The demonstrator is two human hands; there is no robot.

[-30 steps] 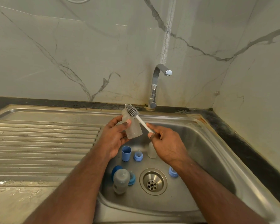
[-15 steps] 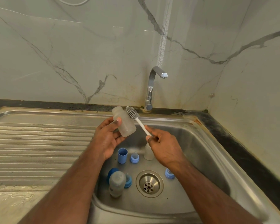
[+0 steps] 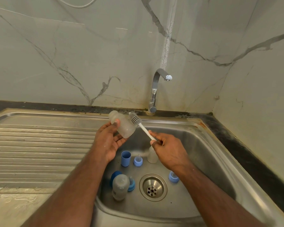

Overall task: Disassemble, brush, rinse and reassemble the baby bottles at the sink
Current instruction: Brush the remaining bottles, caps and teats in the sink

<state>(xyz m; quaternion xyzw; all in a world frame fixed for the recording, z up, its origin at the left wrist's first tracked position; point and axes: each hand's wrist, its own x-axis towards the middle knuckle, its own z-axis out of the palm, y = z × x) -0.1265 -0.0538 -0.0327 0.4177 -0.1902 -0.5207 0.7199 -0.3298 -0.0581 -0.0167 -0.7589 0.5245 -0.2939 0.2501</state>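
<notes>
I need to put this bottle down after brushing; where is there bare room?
The ribbed drainboard left of the basin is bare. In the basin, the floor right of the drain is free. Its left side is crowded: blue cap, nipple ring, lying bottle.

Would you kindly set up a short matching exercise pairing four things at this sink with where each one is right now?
Things:
1. clear bottle
2. bottle brush
3. blue cap
4. tap

Places:
A. standing upright on the basin floor
B. mounted behind the basin
C. held in the left hand
D. held in the right hand

Pairs: 1-C, 2-D, 3-A, 4-B
</notes>
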